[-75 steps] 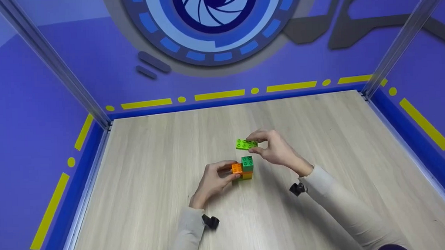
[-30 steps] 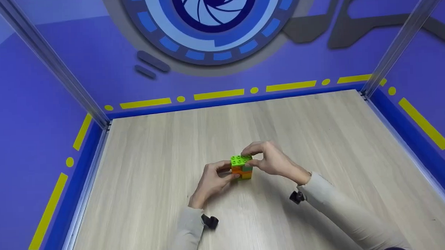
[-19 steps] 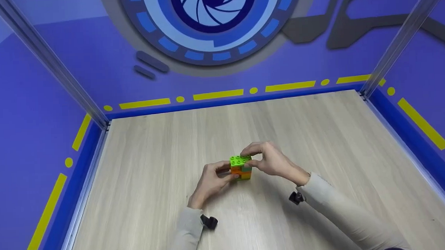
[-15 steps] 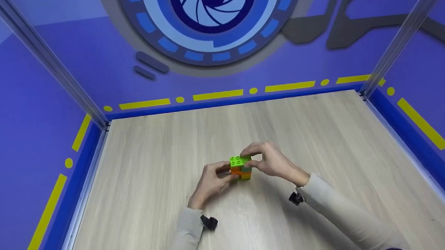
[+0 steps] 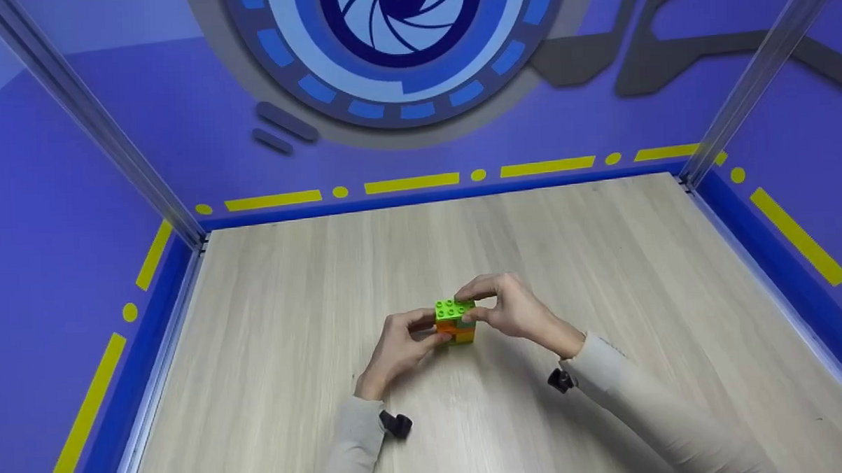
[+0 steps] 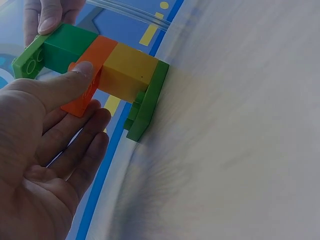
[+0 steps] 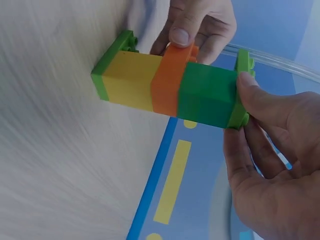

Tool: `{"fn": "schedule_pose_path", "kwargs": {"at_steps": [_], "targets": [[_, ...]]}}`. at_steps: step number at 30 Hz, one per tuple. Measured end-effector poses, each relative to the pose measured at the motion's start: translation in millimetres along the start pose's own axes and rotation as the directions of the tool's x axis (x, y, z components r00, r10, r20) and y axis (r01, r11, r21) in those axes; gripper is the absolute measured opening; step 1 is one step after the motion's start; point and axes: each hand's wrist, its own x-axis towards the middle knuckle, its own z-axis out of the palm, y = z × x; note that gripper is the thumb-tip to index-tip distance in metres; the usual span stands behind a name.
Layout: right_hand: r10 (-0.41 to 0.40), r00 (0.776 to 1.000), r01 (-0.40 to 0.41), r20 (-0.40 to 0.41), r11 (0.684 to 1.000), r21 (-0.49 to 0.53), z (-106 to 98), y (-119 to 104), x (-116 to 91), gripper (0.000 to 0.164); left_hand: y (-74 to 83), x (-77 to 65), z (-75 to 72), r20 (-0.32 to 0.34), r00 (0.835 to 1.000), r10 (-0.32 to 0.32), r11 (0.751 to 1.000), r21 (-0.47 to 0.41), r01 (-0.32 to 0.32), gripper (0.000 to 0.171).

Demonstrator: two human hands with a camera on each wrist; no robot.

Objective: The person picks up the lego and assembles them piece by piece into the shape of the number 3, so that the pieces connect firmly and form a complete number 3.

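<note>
A small tower of building bricks stands upright on the table. At its foot is a light green plate (image 6: 154, 102), with a yellow brick (image 7: 131, 77) on it. Above that comes an orange brick (image 7: 166, 82) that juts out to the left, then a dark green brick (image 7: 207, 95). Topmost lies a second light green plate (image 5: 447, 310), studs up, over the dark green brick. My left hand (image 5: 399, 344) pinches the jutting orange brick between thumb and fingers. My right hand (image 5: 516, 309) holds the right end of the top plate, fingers behind and thumb in front.
The pale wood-grain table (image 5: 310, 282) is bounded by a blue back wall (image 5: 144, 120) and side walls with metal corner posts. Black wrist cameras sit on both sleeves, the left camera (image 5: 397, 425) and the right camera (image 5: 560, 380).
My right hand has brought the light green plate down and toward me onto the tower's top. In the last second both hands have stayed nearly still; the head view tilts slightly.
</note>
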Motion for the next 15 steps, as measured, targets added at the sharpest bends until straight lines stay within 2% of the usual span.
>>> {"fn": "schedule_pose_path", "kwargs": {"at_steps": [5, 15], "targets": [[0.024, 1.0, -0.024, 0.009, 0.999, 0.028, -0.6, 0.6, -0.2, 0.026, 1.2, -1.1, -0.6, 0.001, 1.0, -0.004, 1.0, 0.009, 0.004, 0.038], [0.007, 1.0, -0.007, 0.015, 1.0, 0.023, 0.7, 2.1, 1.7, 0.026, 1.3, -2.0, -1.7, -0.006, 1.0, -0.022, 1.0, 0.001, 0.022, 0.038]]}}
